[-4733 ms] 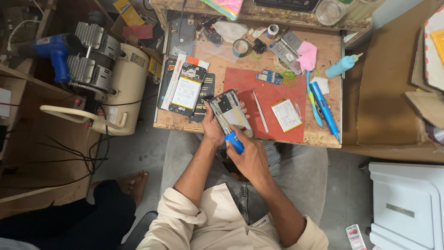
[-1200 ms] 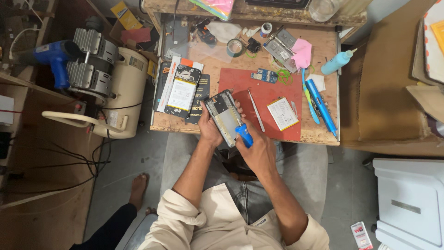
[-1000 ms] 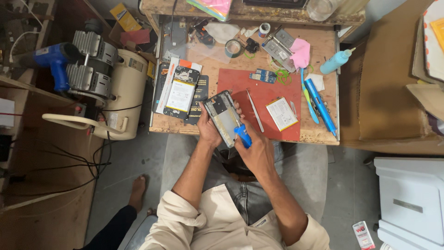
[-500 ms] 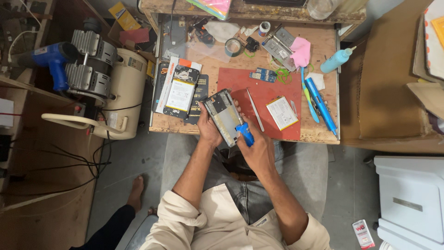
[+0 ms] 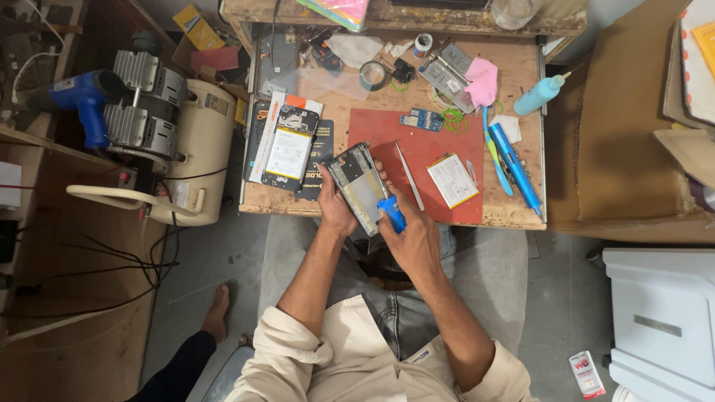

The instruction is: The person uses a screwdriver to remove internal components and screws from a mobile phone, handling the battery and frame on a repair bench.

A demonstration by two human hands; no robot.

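Left hand [image 5: 337, 212] grips the opened grey phone chassis [image 5: 359, 184] at the worktop's front edge; right hand [image 5: 414, 242] pinches a blue pry tool [image 5: 392, 212]. A slip could gouge it.

An opened phone [image 5: 358, 184], its back cover off and its grey metal frame and dark inner parts showing, is sitting tilted over the near edge of the wooden workbench [image 5: 521, 220], its long side running from upper left to lower right and its far end lying beside the red mat [image 5: 436, 211]. A small blue-handled tool [image 5: 392, 214] is pressing against the phone's lower right edge, pointing up and to the left.
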